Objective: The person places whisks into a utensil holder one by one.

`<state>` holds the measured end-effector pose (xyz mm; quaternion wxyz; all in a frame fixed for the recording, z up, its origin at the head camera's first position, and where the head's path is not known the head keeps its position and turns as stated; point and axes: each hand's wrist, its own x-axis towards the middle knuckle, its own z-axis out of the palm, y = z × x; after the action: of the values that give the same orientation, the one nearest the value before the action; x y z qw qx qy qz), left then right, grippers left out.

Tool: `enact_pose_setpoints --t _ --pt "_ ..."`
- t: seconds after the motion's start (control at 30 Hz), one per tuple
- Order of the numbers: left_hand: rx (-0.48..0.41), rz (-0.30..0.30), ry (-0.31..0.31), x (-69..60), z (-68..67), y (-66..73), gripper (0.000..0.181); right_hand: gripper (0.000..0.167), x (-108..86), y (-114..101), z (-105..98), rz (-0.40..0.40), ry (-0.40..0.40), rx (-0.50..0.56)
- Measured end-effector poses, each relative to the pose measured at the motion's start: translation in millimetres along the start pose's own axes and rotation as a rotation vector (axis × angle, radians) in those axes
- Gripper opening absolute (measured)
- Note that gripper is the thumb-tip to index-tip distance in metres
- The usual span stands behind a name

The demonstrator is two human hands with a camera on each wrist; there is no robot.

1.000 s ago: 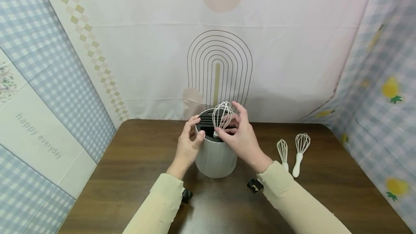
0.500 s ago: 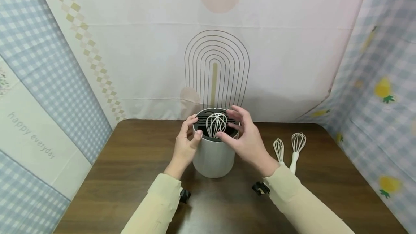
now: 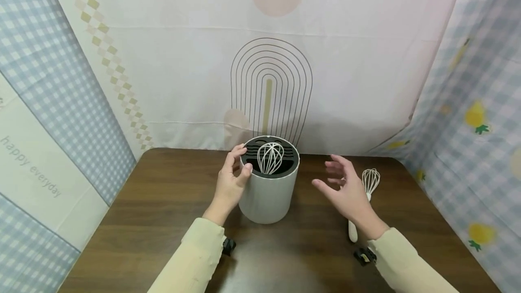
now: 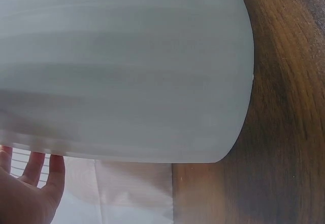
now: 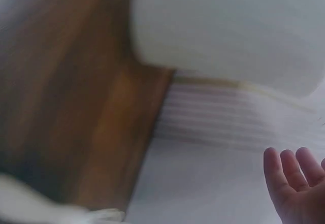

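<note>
A light grey cylindrical holder (image 3: 266,200) with a dark slotted top stands on the table. From its front opening rises the wire head of a whisk (image 3: 270,158); the handle is hidden inside. My left hand (image 3: 229,184) grips the holder's left rim, thumb in front and fingers behind; in the left wrist view its fingers (image 4: 56,176) touch the wall. To the right of the holder, my right hand (image 3: 346,191) is held in the air with fingers apart and nothing in them. Behind it lies a white whisk (image 3: 371,180), and a white handle (image 3: 352,232) shows below the hand.
The brown wooden table (image 3: 171,193) ends at a white patterned cloth (image 3: 183,80) hanging behind it. Blue checked cloths hang on the left (image 3: 77,103) and right (image 3: 456,148) sides.
My right hand has let go of the whisk, which has sunk lower into the holder, and has moved right, over the whisks on the table. My left hand keeps its grip on the rim.
</note>
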<state>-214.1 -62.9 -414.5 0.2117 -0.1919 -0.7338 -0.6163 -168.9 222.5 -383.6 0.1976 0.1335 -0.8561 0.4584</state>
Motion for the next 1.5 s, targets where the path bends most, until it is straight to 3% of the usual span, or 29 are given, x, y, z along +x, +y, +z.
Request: enact_pose_setpoints --t 0.07,0.23,0.4,0.67,0.83,1.07,1.23,1.5 --pt "0.0 -0.007 -0.012 -0.7 -1.8 8.7 0.047 0.075 -6.2 22.4 -4.9 0.044 -0.001 -0.033" --pt "-0.008 -0.004 -0.009 -1.2 -2.7 12.3 0.046 0.078 -20.3 67.9 -15.9 0.139 -0.027 -0.109" --pt "-0.007 0.016 0.003 -0.9 -2.4 12.2 0.045 0.081 -31.5 91.4 -27.3 0.22 -0.047 -0.169" --pt "-0.002 0.012 -0.002 -0.6 -2.8 11.7 0.045 0.083 -40.7 122.1 -48.2 0.355 0.005 -0.208" --pt "0.002 0.018 -0.001 -0.4 -2.5 11.8 0.045 0.084 -43.1 135.6 -57.0 0.448 0.038 -0.176" --pt "-0.007 0.022 0.003 -0.4 -1.8 12.2 0.045 0.092 -41.3 150.1 -58.8 0.592 0.062 -0.009" --pt "-0.017 0.017 0.003 -0.3 -1.5 11.4 0.045 0.098 -39.7 157.8 -59.4 0.687 0.041 0.048" --pt "-0.017 0.024 0.011 -0.1 -1.7 11.8 0.045 0.095 -37.4 166.1 -58.9 0.764 0.006 0.127"
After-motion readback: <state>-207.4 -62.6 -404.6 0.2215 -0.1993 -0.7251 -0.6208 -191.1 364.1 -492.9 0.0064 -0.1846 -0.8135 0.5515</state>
